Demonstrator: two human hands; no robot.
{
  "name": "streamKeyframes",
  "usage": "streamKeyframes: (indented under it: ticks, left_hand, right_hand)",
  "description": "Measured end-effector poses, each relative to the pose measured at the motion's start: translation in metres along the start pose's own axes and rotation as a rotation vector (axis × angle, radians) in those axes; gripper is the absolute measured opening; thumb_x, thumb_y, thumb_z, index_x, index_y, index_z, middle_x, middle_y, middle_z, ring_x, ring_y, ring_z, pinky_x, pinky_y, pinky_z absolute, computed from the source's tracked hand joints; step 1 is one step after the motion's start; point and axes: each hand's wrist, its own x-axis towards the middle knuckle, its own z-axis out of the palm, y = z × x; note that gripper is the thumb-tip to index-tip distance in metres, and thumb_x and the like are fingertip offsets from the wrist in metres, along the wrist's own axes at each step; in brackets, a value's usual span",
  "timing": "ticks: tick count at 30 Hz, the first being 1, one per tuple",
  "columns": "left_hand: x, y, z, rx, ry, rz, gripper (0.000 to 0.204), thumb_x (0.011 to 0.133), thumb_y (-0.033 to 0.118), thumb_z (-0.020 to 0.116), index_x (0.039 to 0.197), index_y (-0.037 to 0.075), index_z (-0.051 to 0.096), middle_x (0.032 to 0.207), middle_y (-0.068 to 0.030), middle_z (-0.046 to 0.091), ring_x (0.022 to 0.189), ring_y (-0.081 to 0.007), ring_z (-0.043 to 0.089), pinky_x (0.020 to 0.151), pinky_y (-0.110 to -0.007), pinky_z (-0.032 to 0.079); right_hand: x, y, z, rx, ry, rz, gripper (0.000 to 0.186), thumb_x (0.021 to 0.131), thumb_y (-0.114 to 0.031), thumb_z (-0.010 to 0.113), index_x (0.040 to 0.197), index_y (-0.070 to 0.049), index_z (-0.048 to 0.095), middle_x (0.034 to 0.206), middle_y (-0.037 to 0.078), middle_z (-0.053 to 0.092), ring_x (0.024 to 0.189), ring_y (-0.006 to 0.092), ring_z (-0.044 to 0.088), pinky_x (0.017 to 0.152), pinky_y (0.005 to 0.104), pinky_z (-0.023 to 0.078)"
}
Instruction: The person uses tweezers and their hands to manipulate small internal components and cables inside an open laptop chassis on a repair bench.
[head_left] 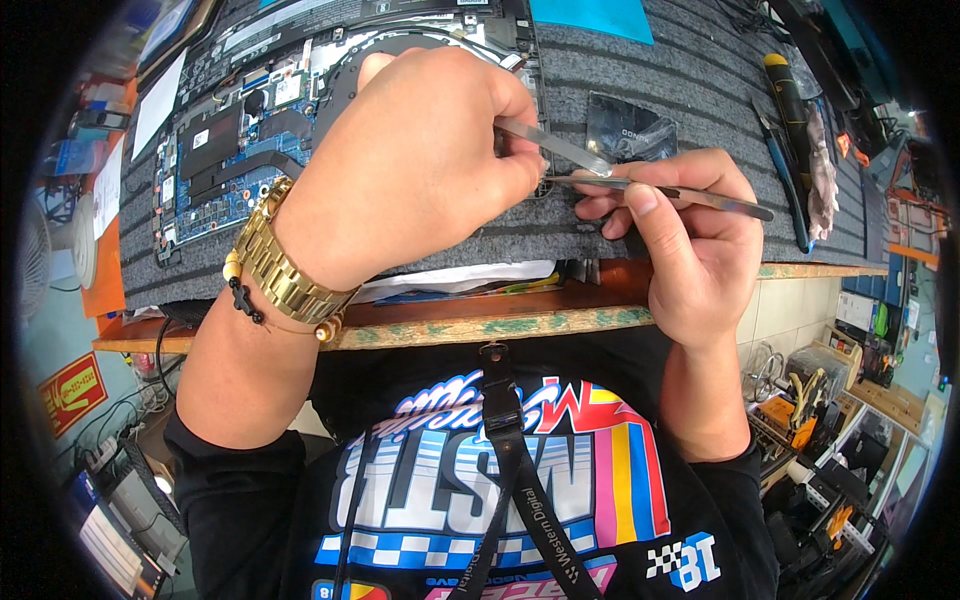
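Note:
My left hand reaches over the opened laptop, pinching a narrow flat metal strip between thumb and index finger. The strip slants down to the right, and its end looks pale and shiny. In my right hand, a slim metal tool like a spatula or tweezers is gripped by thumb and fingers. Its thin end points toward my left fingertips, and the strip's end meets or passes just above it; I cannot tell which. The laptop's blue circuit board and black heat pipe are exposed; my left hand hides part of the fan.
A small dark packet lies on the grey striped mat beyond my right hand. To the right are a yellow-and-black screwdriver and blue-handled pliers. A blue sheet lies behind. The worn wooden bench edge runs in front of me.

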Motion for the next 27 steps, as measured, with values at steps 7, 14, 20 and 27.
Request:
streamKeyframes:
  ticks: [7,14,20,27]
  left_hand:
    - [-0.0002,0.0014,-0.0004,-0.015,-0.014,-0.022,0.027,0.086,0.019,0.084,0.097,-0.005,0.079,0.086,-0.0197,0.077,0.077,-0.0292,0.075,0.073,-0.038,0.058]
    - [-0.0007,0.0006,0.0010,0.021,0.006,-0.002,0.026,0.087,0.018,0.084,0.097,-0.005,0.079,0.086,-0.0191,0.077,0.076,-0.0282,0.075,0.073,-0.037,0.058]
    - [-0.0004,0.0012,0.0008,0.022,0.001,-0.011,0.025,0.087,0.018,0.085,0.097,-0.005,0.079,0.085,-0.0184,0.077,0.076,-0.0278,0.075,0.072,-0.037,0.058]
    - [-0.0003,0.0007,0.0010,0.031,0.000,-0.009,0.026,0.086,0.018,0.085,0.097,-0.004,0.079,0.086,-0.0188,0.077,0.076,-0.0289,0.075,0.073,-0.038,0.058]
  right_hand:
    - [-0.0003,0.0012,-0.0001,0.020,0.003,0.010,0.013,0.108,0.003,0.067,0.112,0.014,0.073,0.113,0.017,0.077,0.095,0.0203,0.080,0.076,0.0247,0.060]
    - [0.0003,0.0014,-0.0009,0.008,-0.002,0.006,0.014,0.108,0.002,0.067,0.113,0.014,0.073,0.113,0.017,0.078,0.094,0.0197,0.080,0.076,0.0244,0.060]
    - [0.0008,0.0015,-0.0006,0.014,0.005,0.014,0.014,0.108,0.002,0.066,0.113,0.014,0.074,0.113,0.017,0.078,0.094,0.0196,0.080,0.075,0.0243,0.060]
    - [0.0008,0.0017,0.0004,0.002,0.020,0.013,0.014,0.107,0.003,0.067,0.110,0.015,0.075,0.113,0.016,0.076,0.093,0.0204,0.080,0.075,0.0245,0.061]
